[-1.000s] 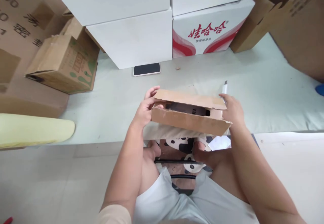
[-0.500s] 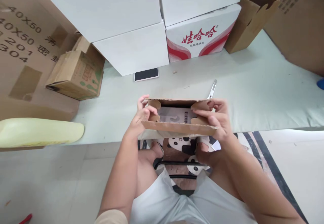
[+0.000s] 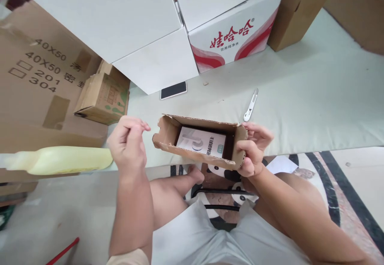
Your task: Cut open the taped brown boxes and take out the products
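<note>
An open brown cardboard box (image 3: 192,156) hangs in the air over my knees. Inside it lies a white product pack (image 3: 200,142) with printed text. My right hand (image 3: 253,149) grips the box by its right end flap. My left hand (image 3: 127,141) is off the box, a short way to its left, with fingers curled in and thumb meeting fingertips; nothing shows in them.
A white utility knife (image 3: 250,105) and a dark phone (image 3: 173,90) lie on the pale green mat (image 3: 315,97). Stacked white cartons (image 3: 156,61), a red-printed carton (image 3: 231,37) and brown boxes (image 3: 105,97) stand behind. A yellow-green pad (image 3: 60,160) lies at left.
The box flaps have been opened, showing the white pack. My left hand has let go and drawn away to the left. My right hand has shifted to the box's right end.
</note>
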Motion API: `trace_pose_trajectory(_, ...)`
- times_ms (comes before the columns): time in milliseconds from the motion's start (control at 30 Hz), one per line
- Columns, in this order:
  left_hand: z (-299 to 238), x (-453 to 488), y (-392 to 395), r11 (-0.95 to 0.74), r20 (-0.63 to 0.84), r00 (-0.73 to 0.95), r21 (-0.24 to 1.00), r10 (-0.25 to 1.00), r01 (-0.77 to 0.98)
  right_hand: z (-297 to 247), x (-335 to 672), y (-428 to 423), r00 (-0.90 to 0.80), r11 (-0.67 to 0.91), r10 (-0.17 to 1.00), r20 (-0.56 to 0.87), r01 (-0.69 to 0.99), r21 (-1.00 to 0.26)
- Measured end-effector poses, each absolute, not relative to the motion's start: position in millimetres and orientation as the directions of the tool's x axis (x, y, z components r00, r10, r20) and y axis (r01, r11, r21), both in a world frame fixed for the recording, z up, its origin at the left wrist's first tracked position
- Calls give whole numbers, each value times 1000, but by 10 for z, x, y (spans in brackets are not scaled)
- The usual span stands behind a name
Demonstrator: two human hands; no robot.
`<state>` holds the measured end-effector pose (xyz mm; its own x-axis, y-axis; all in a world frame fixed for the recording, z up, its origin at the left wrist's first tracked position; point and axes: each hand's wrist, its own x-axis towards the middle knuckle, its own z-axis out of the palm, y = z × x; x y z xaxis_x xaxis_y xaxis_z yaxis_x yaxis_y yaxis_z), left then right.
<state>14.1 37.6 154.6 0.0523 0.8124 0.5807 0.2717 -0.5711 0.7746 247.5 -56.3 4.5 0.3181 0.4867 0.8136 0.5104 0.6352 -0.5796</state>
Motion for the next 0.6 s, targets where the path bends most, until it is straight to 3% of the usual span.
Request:
trace_pose_trajectory(33,1722,275,296,-603,553,246,687,796,406,42,2487,-549,314,639,505,804,490,-593)
trace_pose_trajectory(67,1876,432,230,-586,375,455,597,808,548,48,2509,-535,292,645,532,795,470,-603)
trace_pose_trajectory(100,1998,604,186,-564,94,600,482,794,671,62,2542,-525,250,647,570,782,450,-616)
trace_pose_trajectory(167,2119,957,178,-576,-410,605,206,683,791,87,2629,-520,129,635,669,732,411,-654)
trace_pose_trajectory(200,2119,1122,209,-602,-572,535,88,622,794,89,2678,-528,61,623,714,697,398,-673)
trace_pose_trajectory(267,2026,1400,309,-645,-763,386,-54,519,762,62,2766,-564,-52,591,775,630,414,-692)
trace_pose_trajectory(400,1664,1736,438,-703,-876,250,-132,413,699,-81,2830,-659,-164,536,824,543,537,-652)
trace_pose_trajectory(600,1296,1771,440,-768,-844,252,-256,474,587,-156,2772,-641,-177,451,885,431,555,-699)
